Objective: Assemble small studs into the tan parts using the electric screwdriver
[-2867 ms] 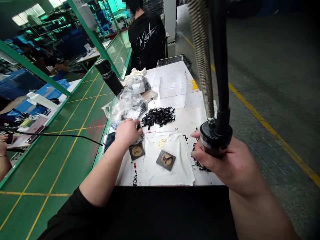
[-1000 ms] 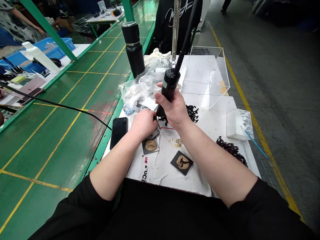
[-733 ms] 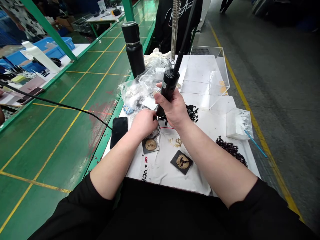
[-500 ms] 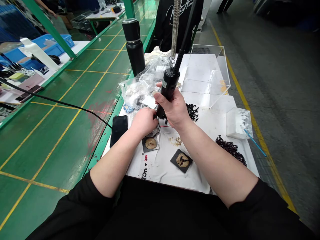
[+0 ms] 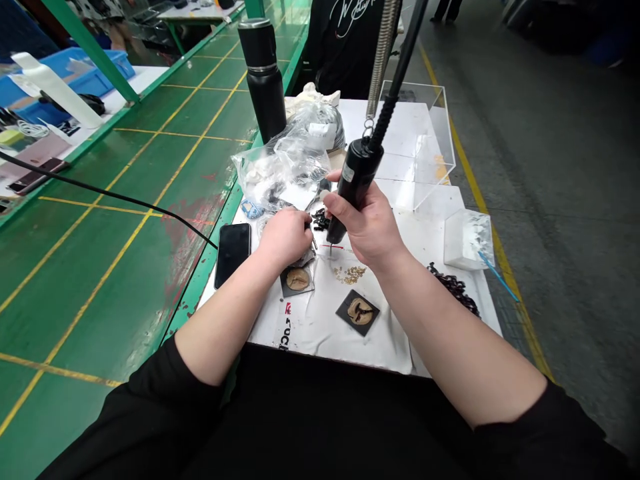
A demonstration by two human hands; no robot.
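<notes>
My right hand (image 5: 373, 223) is wrapped round a black electric screwdriver (image 5: 360, 170) hanging from a coil spring. Its thin bit points down, just above the white-covered table (image 5: 320, 327), by a short red line. To the left, my left hand (image 5: 286, 237) is closed, fingers pinched by a small dark piece I cannot make out. Small black parts (image 5: 320, 220) lie between the hands. Below the bit are scattered tiny gold-coloured pieces (image 5: 350, 274). Nearer me sits a dark square pad (image 5: 359, 312) with a dark part on its tan round patch. A similar pad (image 5: 299, 279) is below my left hand.
A phone (image 5: 233, 255) lies left of my left hand. Behind are plastic bags (image 5: 295, 157) and a black bottle (image 5: 265, 87). At right stand a clear acrylic box (image 5: 435, 140), a white container (image 5: 467, 240) with a blue stick, and a dark pile of parts (image 5: 453, 287).
My right hand has moved the screwdriver to the right, apart from my left hand, and its bit now shows. My left hand stays closed near the same spot. The view has shifted slightly.
</notes>
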